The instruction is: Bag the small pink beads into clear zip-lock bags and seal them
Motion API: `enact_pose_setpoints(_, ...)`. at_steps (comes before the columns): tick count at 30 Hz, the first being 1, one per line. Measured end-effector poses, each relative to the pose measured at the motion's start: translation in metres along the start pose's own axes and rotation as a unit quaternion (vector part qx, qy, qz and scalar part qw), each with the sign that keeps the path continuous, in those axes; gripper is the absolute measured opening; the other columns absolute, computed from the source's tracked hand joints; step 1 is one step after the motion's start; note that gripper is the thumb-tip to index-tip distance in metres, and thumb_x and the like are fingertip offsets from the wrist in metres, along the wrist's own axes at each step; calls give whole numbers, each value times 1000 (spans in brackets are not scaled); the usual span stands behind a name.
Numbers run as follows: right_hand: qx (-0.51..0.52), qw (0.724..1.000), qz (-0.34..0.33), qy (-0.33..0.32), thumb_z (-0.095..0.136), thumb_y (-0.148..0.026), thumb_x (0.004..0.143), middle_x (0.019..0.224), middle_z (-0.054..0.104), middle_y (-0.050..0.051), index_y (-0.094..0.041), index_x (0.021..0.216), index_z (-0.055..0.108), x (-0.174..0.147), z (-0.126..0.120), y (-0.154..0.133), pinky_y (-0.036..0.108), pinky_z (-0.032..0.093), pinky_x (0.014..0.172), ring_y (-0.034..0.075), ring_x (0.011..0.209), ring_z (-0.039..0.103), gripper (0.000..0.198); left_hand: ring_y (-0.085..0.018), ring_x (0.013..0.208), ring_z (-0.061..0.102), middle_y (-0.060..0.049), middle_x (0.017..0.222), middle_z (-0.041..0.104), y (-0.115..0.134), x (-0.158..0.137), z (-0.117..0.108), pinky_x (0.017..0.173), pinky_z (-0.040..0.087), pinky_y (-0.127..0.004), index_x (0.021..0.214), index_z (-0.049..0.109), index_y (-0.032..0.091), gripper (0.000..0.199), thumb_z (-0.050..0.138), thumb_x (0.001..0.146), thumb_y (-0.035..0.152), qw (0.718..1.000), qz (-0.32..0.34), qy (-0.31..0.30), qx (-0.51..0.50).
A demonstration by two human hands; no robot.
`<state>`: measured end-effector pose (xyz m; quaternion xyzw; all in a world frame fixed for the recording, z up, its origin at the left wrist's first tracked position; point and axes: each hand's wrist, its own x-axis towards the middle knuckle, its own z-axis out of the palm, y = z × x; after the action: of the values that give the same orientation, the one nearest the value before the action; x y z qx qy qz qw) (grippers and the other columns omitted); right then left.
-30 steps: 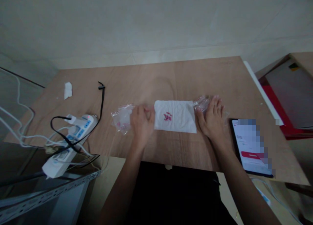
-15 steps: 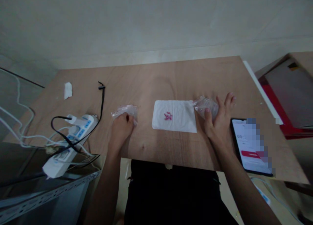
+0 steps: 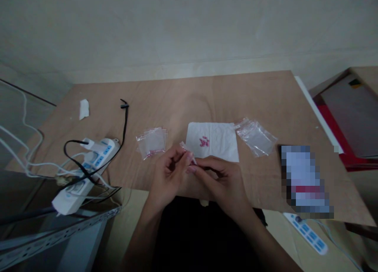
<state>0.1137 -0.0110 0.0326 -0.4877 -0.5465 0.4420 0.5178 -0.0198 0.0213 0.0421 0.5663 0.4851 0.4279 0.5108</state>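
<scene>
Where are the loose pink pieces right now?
In the head view, the loose pink pieces lie near the picture's centre, on the left half of the white sheet, just beyond the right hand.

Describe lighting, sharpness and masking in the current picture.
Head view: dim, greyish light; pale glints on the rightmost clear plastic bags; small pink pieces soft-edged; plastic packet between left hand and right hand indistinct; mosaic blocks covering the phone.

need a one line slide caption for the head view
Left hand and right hand hold a small plastic bag near a white sheet with pink pieces.
</scene>
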Motion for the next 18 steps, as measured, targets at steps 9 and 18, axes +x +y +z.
enact_pose_setpoints(9, -192, 981, -29, 13, 57, -24, 89, 76, 76, 2, -24, 91, 76, -1, -25, 1, 27, 56, 57, 18, 65, 71, 19, -14, 68, 51, 1, 72, 53, -4, -10, 9, 65, 39, -27, 76, 50, 21, 19, 46, 93, 28, 979, 15, -97, 179)
enact_pose_setpoints(18, -183, 978, -96, -11, 57, -22, 87, 134, 62, 8, -26, 125, 61, 8, -55, 17, 47, 49, 102, 24, 121, 60, 39, -14, 57, 44, 4, 57, 46, 8, 5, 22, 56, 29, -28, 61, 41, 22, 27, 41, 87, 27, 975, -27, -113, 188)
